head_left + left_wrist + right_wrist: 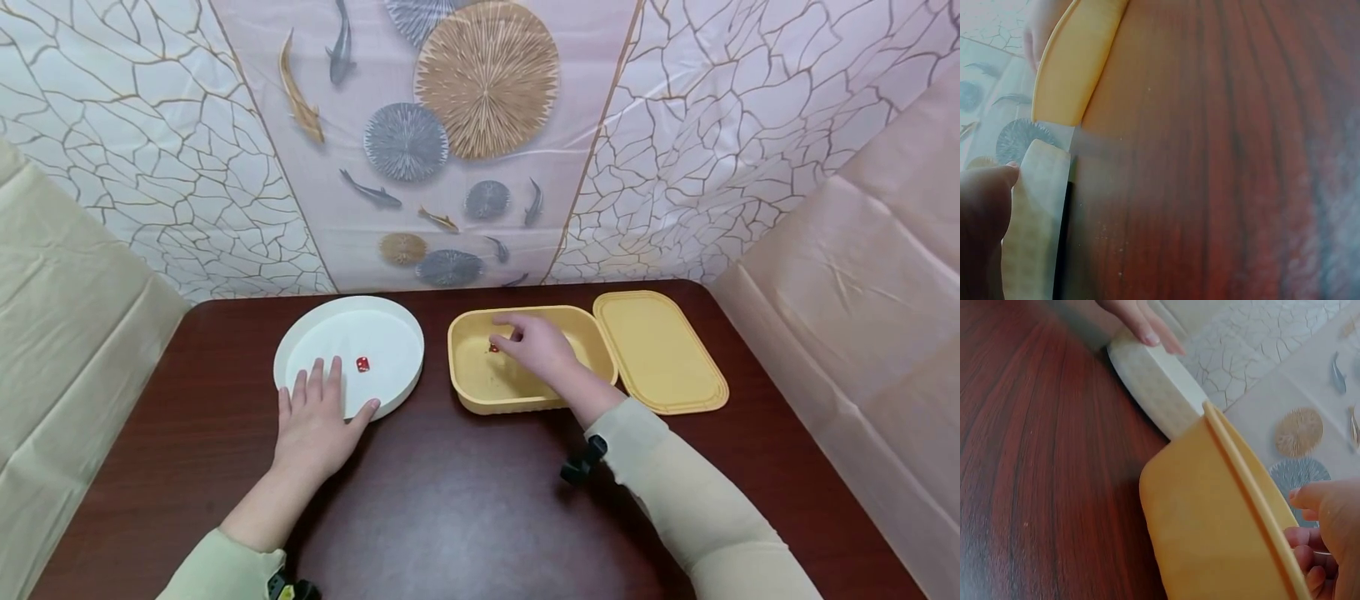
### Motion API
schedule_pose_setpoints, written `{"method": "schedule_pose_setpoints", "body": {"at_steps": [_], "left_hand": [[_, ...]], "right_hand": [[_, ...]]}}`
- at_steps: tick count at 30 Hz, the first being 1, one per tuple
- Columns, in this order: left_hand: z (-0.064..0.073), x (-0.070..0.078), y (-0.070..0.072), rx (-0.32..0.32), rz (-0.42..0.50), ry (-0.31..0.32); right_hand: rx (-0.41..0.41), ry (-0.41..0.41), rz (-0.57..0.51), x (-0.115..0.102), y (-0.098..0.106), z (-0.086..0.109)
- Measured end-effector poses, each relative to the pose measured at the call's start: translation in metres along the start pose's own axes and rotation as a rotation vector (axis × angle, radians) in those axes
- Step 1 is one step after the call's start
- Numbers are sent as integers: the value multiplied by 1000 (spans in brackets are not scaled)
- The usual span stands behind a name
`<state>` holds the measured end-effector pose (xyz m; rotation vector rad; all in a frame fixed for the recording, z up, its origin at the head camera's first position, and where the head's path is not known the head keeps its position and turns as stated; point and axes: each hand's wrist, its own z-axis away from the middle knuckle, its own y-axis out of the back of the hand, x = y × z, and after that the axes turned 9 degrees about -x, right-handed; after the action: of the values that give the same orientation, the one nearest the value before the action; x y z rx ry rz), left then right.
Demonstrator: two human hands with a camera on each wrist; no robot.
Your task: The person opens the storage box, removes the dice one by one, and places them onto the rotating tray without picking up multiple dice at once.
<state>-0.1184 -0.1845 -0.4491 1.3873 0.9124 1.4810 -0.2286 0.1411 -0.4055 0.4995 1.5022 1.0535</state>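
A round white tray (347,320) lies at the left of the table with one red die (363,364) inside it. My left hand (315,421) lies over its near left rim, fingers spread and thumb at the edge; the left wrist view shows the thumb (1007,175) by the tray wall. To the right, a yellow rectangular box (480,400) has something small and red (493,347), like dice, on its floor. Above that, my right hand (536,342) reaches in, with a gap between thumb and index finger. The other fingers (1310,556) bend loosely inside the rim.
A yellow lid (660,350) lies flat to the right of the box, against its side. Patterned cloth (480,200) hangs behind the dark wooden table (435,500), with beige cloth at both sides.
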Motion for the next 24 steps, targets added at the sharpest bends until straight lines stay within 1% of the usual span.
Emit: {"method": "schedule_pose_setpoints", "body": {"at_steps": [5,13,19,24], "left_hand": [[0,0,-1,6,-1,-3],[0,-1,-1,9,0,-4],[-1,-1,-1,8,-4,-3],[-1,-2,-2,10,-6,-5]], "right_hand": [[-12,-13,7,7,0,1],[-71,-34,24,11,-2,-5],[-115,-59,98,14,-6,-14],[-175,-111,167,13,-9,-19]]}}
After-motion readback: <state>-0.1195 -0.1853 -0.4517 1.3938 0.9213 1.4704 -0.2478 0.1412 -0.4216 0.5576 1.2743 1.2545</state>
